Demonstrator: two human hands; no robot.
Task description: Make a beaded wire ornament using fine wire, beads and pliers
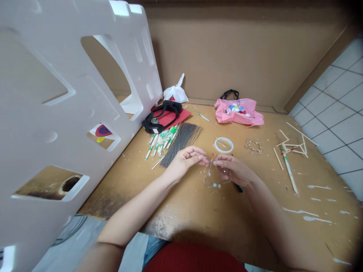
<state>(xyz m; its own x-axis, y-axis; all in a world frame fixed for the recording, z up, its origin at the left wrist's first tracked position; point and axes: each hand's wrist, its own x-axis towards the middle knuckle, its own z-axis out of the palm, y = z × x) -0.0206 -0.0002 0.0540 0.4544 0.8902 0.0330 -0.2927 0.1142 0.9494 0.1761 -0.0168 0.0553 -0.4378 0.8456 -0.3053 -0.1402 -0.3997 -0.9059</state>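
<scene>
Over the middle of the table, a thin wire with beads (213, 185) hangs in a loose loop between my two hands. My left hand (190, 160) pinches one end of the wire between thumb and fingers. On the other side, my right hand (233, 167) grips the wire near a small pink bead, its fingers curled. Just beyond the hands lies a round white lid (224, 145) with thin pieces in it. Partly hidden under my right hand is a dark-handled tool (239, 187). Another beaded wire ring (253, 147) rests to the right.
Grey wires (183, 141) lie in a bundle beside wrapped chopsticks (160, 141) and a black head strap (163, 116). A pink bag (239, 111) holds colourful pieces at the back. At right is a stick frame (293, 151). A white plastic panel (70, 94) stands along the left.
</scene>
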